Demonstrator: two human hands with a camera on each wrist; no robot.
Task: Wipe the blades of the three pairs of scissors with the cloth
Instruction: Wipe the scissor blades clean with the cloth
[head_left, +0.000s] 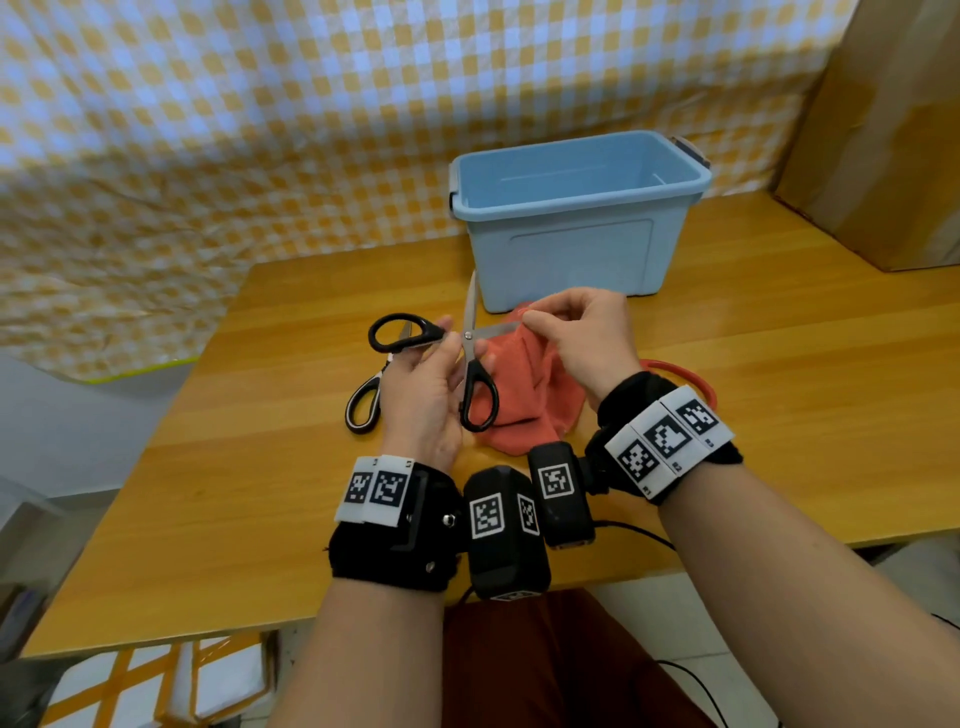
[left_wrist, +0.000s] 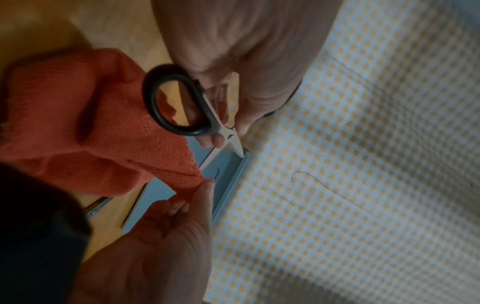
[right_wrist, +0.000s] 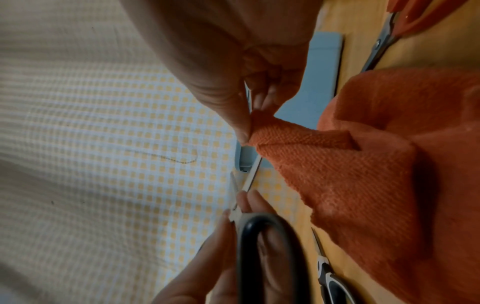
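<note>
On the left of the wooden surface (head_left: 779, 364) lies a pair of black-and-white-handled scissors (head_left: 363, 405), partly hidden behind the left hand (head_left: 423, 395). That hand is raised above the surface with its fingers curled round the black-handled scissors (head_left: 470, 364), gripping them near the pivot. These scissors are spread wide: one handle loop points left, the other hangs toward the person, one blade stands upward and the other runs to the right. In the left wrist view the fingers (left_wrist: 215, 139) pinch the metal just beside the pivot screw.

The blade running right goes into the orange cloth (head_left: 524, 400), which drapes from the right hand down to the surface. The right hand (head_left: 582, 338) is closed on a fold of cloth, thumb and fingertips (right_wrist: 241, 127) pinching it round the blade.

Behind the hands stands a pale blue plastic bin (head_left: 566, 249), open-topped. Just right of the right wrist, a red-handled pair of scissors (head_left: 691, 379) lies on the surface, mostly hidden by the wrist and cloth. A cardboard box (head_left: 878, 130) stands at the far right.
</note>
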